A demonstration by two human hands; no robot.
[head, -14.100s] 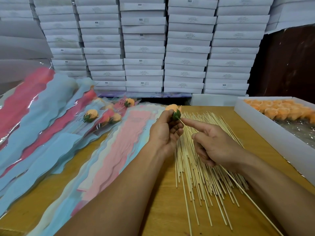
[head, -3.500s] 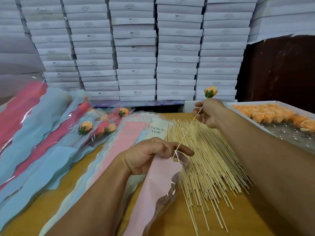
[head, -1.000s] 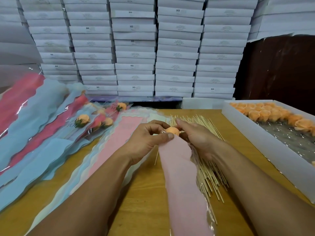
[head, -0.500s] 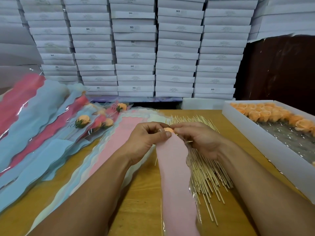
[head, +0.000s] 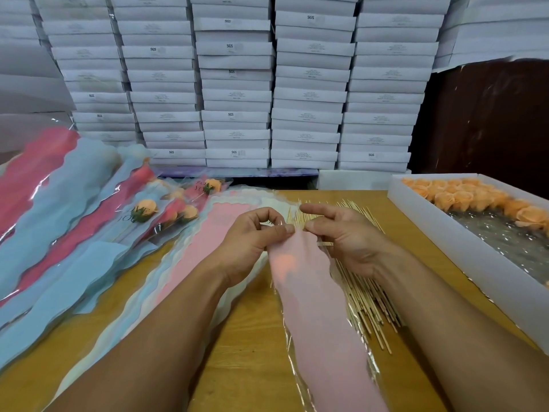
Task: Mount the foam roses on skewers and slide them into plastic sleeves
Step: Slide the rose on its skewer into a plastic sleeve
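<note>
A wooden table (head: 249,346) bears a pink sleeve (head: 320,322), its top edge pinched by the left hand (head: 252,242) and right hand (head: 341,236), close together. An orange foam rose (head: 284,263) glows inside, just below both hands.

- The pink sleeve (head: 320,310) at centre frame is matt, its clear edge a glossy, crinkled film.
- The skewers (head: 362,292) beside it look like pale bare wood.
- The table (head: 246,346) is smooth yellow wood.
- The roses (head: 463,197) at the right look soft and foamy.
- The boxes (head: 237,84) behind are matt white card.
</note>
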